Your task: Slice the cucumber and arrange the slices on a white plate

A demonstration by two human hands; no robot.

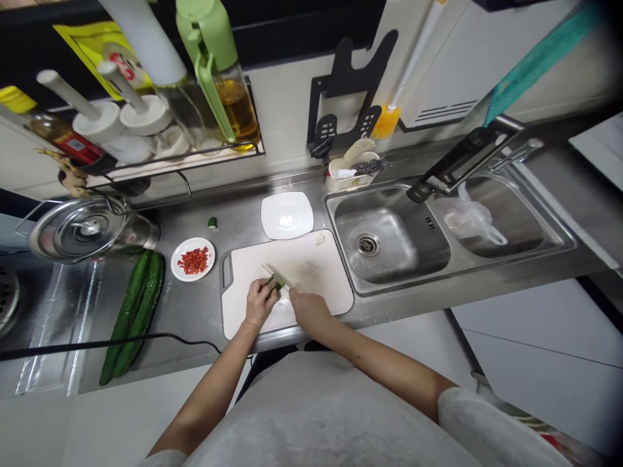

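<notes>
A white cutting board (311,259) lies on the steel counter in front of me. My left hand (259,303) is curled, its fingertips pinning a small green vegetable piece (276,283) to the board. My right hand (308,309) is closed on a knife (273,275), whose blade lies across the green piece. Most of the handle is hidden in my fist.
Two long cucumbers (137,305) lie left of the board, beside a small plate of chopped red chilli (193,259). An empty white square plate (287,215) sits behind the board. A double sink (394,235) is to the right, a lidded steel pot (87,227) at the left. A black cable (121,340) runs along the counter's front.
</notes>
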